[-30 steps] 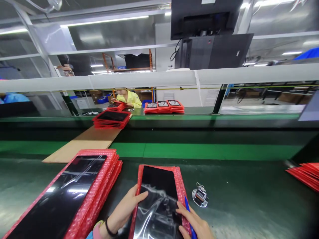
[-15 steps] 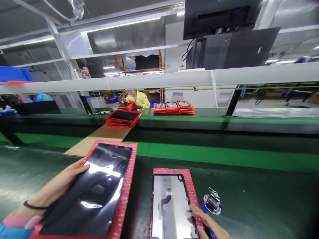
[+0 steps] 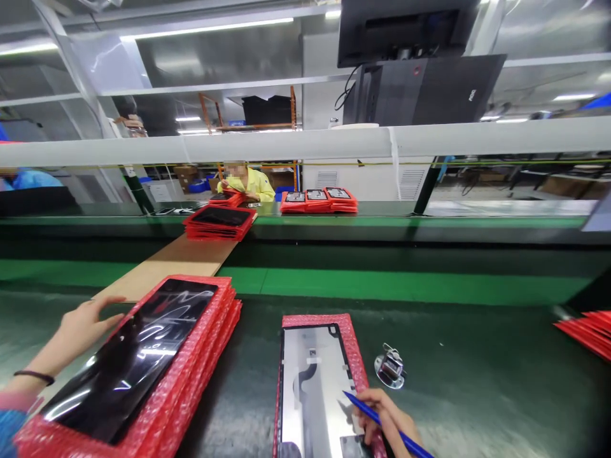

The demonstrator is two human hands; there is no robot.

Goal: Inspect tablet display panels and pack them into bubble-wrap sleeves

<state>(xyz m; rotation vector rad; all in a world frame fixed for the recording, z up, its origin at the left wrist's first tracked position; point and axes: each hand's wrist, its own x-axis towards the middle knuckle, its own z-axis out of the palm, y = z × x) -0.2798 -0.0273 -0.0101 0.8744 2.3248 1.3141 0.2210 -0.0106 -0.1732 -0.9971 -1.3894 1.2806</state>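
My left hand (image 3: 83,327) is at the left edge of a stack of red bubble-wrap sleeves (image 3: 191,375), fingers apart and gripping nothing. On top of the stack lies a glossy black screen panel (image 3: 138,353). My right hand (image 3: 389,420) is closed around a slim blue pen-like stick (image 3: 370,412). Its tip is over the right part of a silver-backed screen panel (image 3: 312,381), which lies on a red bubble-wrap sheet (image 3: 352,343). Whether the tip touches the panel I cannot tell. To the right sits a small metal object with a round base (image 3: 390,367).
A brown board (image 3: 167,264) slopes toward the far bench, carrying a stack of red sleeves (image 3: 219,222) at its end. More sleeved panels (image 3: 319,200) sit on that bench. A person in yellow (image 3: 255,183) works behind it. Red sleeves (image 3: 589,332) lie at the right edge.
The black panel and its red sleeve have come down onto the stack, and my left hand has let go. The blue stick has swung over the silver panel. The view has turned slightly right.
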